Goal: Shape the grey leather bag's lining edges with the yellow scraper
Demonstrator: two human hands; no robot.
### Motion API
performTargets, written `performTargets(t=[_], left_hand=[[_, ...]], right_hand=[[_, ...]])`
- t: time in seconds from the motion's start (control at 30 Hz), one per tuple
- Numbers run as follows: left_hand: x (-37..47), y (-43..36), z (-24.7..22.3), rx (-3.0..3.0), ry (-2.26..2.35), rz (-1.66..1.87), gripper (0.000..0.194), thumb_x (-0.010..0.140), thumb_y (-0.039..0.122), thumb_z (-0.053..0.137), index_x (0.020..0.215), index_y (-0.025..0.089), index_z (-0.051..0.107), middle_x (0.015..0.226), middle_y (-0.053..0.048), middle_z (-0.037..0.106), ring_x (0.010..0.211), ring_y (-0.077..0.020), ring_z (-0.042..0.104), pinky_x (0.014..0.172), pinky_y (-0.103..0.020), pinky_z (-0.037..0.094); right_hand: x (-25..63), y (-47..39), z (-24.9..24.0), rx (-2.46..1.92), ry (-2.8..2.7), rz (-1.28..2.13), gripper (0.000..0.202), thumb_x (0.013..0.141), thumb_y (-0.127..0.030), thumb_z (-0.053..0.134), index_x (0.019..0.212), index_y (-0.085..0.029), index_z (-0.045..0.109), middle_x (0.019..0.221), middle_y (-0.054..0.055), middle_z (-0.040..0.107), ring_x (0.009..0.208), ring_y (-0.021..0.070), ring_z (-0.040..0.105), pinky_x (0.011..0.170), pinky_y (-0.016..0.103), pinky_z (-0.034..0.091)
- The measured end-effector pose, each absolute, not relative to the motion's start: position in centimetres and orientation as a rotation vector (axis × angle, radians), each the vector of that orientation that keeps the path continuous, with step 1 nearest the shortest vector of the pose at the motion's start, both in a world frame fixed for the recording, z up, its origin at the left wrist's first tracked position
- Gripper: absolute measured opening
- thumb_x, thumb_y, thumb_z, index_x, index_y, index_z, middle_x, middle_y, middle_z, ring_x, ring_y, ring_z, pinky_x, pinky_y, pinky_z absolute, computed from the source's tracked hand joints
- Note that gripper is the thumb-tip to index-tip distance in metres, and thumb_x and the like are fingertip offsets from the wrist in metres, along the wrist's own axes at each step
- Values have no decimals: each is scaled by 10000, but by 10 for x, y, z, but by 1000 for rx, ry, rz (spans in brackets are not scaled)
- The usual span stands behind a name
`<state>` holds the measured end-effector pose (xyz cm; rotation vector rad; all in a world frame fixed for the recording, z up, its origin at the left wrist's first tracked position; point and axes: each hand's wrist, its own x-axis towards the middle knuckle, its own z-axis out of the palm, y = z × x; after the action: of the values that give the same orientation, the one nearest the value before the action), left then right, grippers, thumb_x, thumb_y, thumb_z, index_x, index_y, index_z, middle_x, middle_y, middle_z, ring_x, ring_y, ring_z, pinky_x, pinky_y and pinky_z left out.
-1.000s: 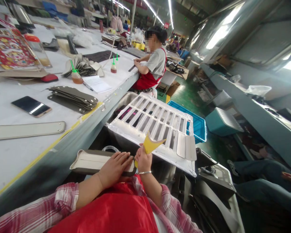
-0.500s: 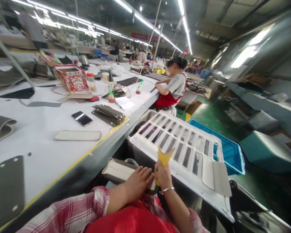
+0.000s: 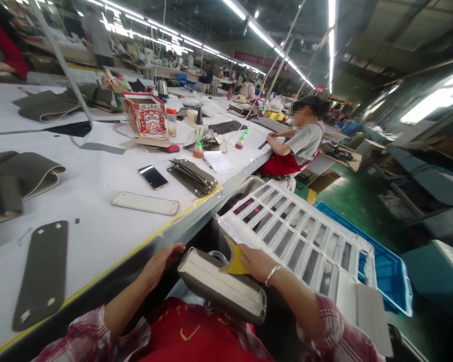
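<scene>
Across my lap lies a long grey-brown piece (image 3: 221,286) with a pale upper face and a seam along it. My left hand (image 3: 162,264) is beside its left end, fingers stretched out and holding nothing. My right hand (image 3: 254,261) grips a yellow flat piece (image 3: 234,259) with a notched end, held over the pale face; whether it touches that face I cannot tell. Behind the long piece, a clear ring-shaped thing (image 3: 219,257) partly shows.
The white table (image 3: 98,241) on my left bears a phone (image 3: 153,177), a pale strip (image 3: 145,202), stacked grey pieces (image 3: 192,177) and green-tipped bottles (image 3: 198,150). A white slotted rack (image 3: 294,221) and a blue crate (image 3: 394,274) stand right. A co-worker (image 3: 298,141) sits beyond.
My left hand has moved off the long piece to its left end. My right hand has tipped the yellow piece from upright to pointing left. The view has turned left.
</scene>
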<state>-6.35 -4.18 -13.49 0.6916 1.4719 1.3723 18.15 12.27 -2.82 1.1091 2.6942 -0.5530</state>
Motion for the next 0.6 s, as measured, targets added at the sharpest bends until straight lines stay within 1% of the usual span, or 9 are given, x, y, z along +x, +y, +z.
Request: performTargets(t=[0.07, 0.13, 0.2, 0.27, 0.4, 0.53, 0.6], left_hand=[[-58, -28, -140, 634, 1335, 1369, 635, 869, 581, 266, 1165, 84, 527, 1190, -149, 575, 1108, -241, 532, 950, -389, 413], [-55, -14, -139, 537, 1170, 1376, 709, 855, 629, 206, 1159, 79, 534, 1150, -156, 598, 1051, -246, 567, 933, -397, 418], [-59, 0, -135, 420, 984, 1373, 782, 831, 672, 160, 1163, 67, 528, 1081, -172, 629, 987, -254, 598, 893, -396, 434], [-68, 11, -132, 355, 874, 1347, 821, 813, 695, 139, 1170, 62, 520, 996, -177, 657, 918, -257, 621, 842, -386, 451], [-76, 17, -137, 326, 901, 1321, 803, 808, 699, 161, 1142, 74, 539, 899, -145, 677, 828, -246, 633, 786, -363, 454], [-64, 6, -150, 330, 1025, 1296, 796, 759, 743, 242, 1100, 94, 552, 868, -115, 677, 852, -257, 619, 786, -372, 444], [-60, -1, -153, 355, 1058, 1275, 818, 725, 777, 246, 1061, 105, 570, 861, -113, 675, 868, -266, 613, 781, -380, 444]], right_hand=[[152, 130, -34, 1059, 2716, -361, 225, 876, -212, 395, 935, -186, 610, 827, 89, 668, 760, 217, 618, 622, 294, 396], [119, 132, -42, 1026, 2756, -249, 303, 908, -288, 356, 813, -171, 619, 798, 105, 658, 749, 230, 611, 633, 317, 380], [87, 133, -53, 926, 2855, -125, 375, 915, -369, 351, 750, -165, 618, 768, 109, 646, 745, 232, 597, 655, 336, 362], [60, 133, -64, 731, 2987, -41, 415, 915, -411, 347, 722, -168, 622, 731, 93, 637, 720, 210, 581, 666, 335, 338], [27, 139, -78, 289, 3148, -84, 454, 911, -430, 338, 690, -174, 641, 683, 59, 629, 663, 170, 544, 656, 330, 288], [16, 147, -83, 4, 3175, -127, 479, 892, -461, 355, 648, -172, 650, 631, 43, 615, 606, 157, 506, 635, 332, 258], [14, 149, -85, -78, 3178, -154, 484, 898, -448, 343, 646, -176, 654, 625, 38, 617, 591, 154, 494, 632, 333, 251]])
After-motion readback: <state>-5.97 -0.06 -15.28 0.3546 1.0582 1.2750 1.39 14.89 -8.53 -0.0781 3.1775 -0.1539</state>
